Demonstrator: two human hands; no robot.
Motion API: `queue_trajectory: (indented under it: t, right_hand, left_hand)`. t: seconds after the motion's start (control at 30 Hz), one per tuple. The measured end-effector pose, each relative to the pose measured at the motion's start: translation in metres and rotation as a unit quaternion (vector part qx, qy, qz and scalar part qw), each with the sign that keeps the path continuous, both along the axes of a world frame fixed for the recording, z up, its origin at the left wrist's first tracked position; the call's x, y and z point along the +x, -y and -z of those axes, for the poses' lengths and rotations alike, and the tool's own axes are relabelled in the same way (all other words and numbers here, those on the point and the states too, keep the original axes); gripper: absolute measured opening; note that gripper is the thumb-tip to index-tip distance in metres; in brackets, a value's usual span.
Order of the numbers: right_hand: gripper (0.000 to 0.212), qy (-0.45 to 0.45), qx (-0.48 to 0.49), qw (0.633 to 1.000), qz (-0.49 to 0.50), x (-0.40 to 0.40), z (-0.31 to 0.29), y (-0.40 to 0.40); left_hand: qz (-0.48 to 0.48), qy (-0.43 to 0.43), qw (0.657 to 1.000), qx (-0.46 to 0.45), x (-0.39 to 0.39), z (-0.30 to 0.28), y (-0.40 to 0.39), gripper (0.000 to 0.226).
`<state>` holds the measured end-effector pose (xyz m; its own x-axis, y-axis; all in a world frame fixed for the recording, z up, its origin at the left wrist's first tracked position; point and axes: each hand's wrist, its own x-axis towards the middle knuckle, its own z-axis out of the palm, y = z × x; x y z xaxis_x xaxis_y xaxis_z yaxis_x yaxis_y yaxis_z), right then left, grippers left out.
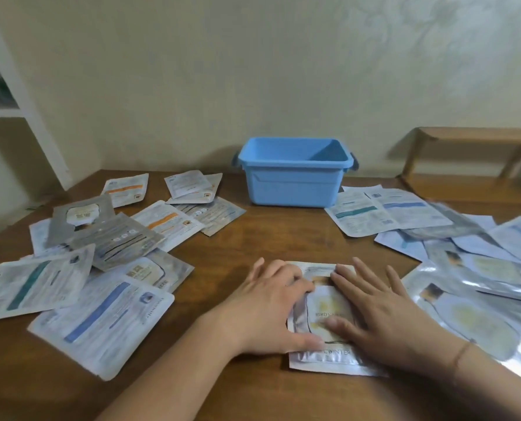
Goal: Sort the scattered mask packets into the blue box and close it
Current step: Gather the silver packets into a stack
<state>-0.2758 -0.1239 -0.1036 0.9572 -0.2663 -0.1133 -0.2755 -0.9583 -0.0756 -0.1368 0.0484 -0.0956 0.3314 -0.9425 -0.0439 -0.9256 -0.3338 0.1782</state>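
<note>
Here flat fingers (362, 275) of both hands press a silvery, creased mask packet (323, 311).

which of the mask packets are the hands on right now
The silver packet lying alone at the table's near middle: left hand and right hand rest flat on it. All other packets lie untouched in the side piles.

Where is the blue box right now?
The blue box stands open at the far middle of the table, near the wall, with mask packets scattered on both sides.
</note>
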Motion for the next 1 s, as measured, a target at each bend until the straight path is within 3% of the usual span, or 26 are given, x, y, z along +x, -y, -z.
queue_trajectory:
  t: [0.23,0.3,0.4,0.57,0.87,1.0]
  right_hand:
    - [0.098,-0.004,-0.001,1.0,-0.023,-0.001,0.002,0.007]
    - [0.098,0.087,-0.006,0.996,-0.031,0.009,-0.006,-0.002]
    - [0.074,0.213,0.064,0.973,-0.053,0.036,-0.021,-0.035]
    - [0.028,0.118,0.17,0.973,-0.102,0.118,-0.043,-0.105]
    - [0.025,0.021,0.204,0.978,0.027,0.214,-0.035,-0.156]
    - [0.008,0.021,0.231,0.972,0.025,0.22,-0.034,-0.162]
  left_hand:
    - [-0.01,-0.018,0.999,0.03,0.008,-0.013,-0.012,0.084]
    - [-0.055,-0.015,0.998,0.018,0.026,-0.024,-0.038,0.077]
    - [-0.165,-0.014,0.985,-0.042,0.061,-0.038,-0.097,0.065]
    - [-0.316,0.005,0.945,-0.091,0.108,-0.035,-0.192,0.05]
    - [-0.362,-0.016,0.919,-0.158,0.118,-0.008,-0.235,0.039]
    - [-0.344,-0.017,0.926,-0.156,0.118,-0.005,-0.228,0.042]
